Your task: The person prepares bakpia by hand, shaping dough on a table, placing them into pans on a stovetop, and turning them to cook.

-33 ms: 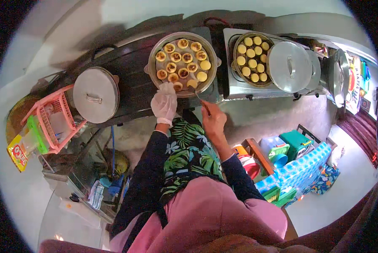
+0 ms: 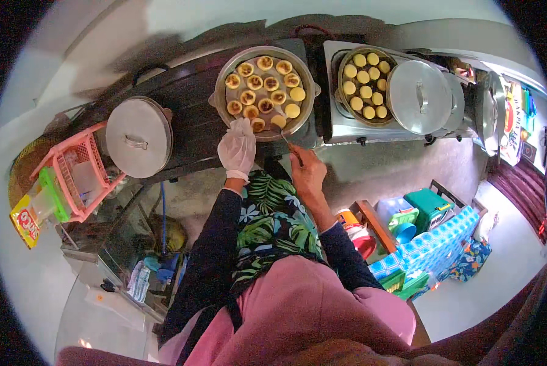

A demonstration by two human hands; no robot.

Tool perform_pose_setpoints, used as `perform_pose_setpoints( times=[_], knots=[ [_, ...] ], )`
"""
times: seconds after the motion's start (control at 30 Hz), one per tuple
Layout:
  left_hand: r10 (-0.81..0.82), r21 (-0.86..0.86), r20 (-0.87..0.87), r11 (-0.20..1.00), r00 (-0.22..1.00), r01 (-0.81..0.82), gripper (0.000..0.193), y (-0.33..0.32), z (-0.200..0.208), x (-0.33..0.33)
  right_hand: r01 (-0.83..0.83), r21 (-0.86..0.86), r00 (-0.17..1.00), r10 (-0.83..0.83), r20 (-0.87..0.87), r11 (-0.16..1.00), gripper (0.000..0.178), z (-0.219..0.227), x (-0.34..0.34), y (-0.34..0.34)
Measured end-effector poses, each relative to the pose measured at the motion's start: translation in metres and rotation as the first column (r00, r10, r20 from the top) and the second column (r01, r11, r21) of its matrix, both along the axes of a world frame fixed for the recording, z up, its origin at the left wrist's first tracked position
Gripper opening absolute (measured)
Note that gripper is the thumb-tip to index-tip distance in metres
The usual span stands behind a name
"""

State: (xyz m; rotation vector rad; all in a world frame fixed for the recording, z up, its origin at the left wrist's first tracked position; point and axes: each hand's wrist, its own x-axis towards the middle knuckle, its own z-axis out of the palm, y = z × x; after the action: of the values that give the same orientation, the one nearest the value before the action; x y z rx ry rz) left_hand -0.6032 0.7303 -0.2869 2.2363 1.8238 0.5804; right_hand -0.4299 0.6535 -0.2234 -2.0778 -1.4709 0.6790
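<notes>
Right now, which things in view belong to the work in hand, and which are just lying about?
In use:
- gloved left hand, at the pan's near edge
- bare right hand, holding a thin tool
- wide round pan
- small round cakes in it, mostly browned

Apparently lying about:
- pink basket
- green box
- blue patterned cloth

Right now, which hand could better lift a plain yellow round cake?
Probably the right hand: it holds a thin metal tool near one plain yellow round cake; the white-gloved left hand shows none.
</notes>
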Motion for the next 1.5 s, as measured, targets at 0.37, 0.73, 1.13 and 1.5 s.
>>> perform_pose_setpoints(
  times=[0.37,0.73,1.13,1.5],
  knots=[
    [-0.151,-0.108,-0.183,0.985,0.971,0.133,0.007,0.004,0.020,0.024,-0.037,-0.083,0.997,0.043,0.071,0.996,0.023,0.006,0.004,0.014],
    [-0.039,-0.294,0.218,0.950,0.975,0.103,0.014,0.006,0.013,0.048,0.076,-0.002,0.997,-0.076,-0.019,0.997,0.025,0.022,0.015,0.006],
    [-0.183,-0.288,0.020,0.940,0.983,0.181,0.010,0.025,0.013,0.081,0.074,0.039,0.963,-0.081,0.258,0.997,0.021,0.005,0.038,0.035],
    [-0.158,-0.090,0.106,0.982,0.982,0.168,0.012,0.029,0.002,0.086,0.102,0.172,0.985,-0.124,0.119,0.980,0.024,0.019,0.055,0.035]
  ],
)
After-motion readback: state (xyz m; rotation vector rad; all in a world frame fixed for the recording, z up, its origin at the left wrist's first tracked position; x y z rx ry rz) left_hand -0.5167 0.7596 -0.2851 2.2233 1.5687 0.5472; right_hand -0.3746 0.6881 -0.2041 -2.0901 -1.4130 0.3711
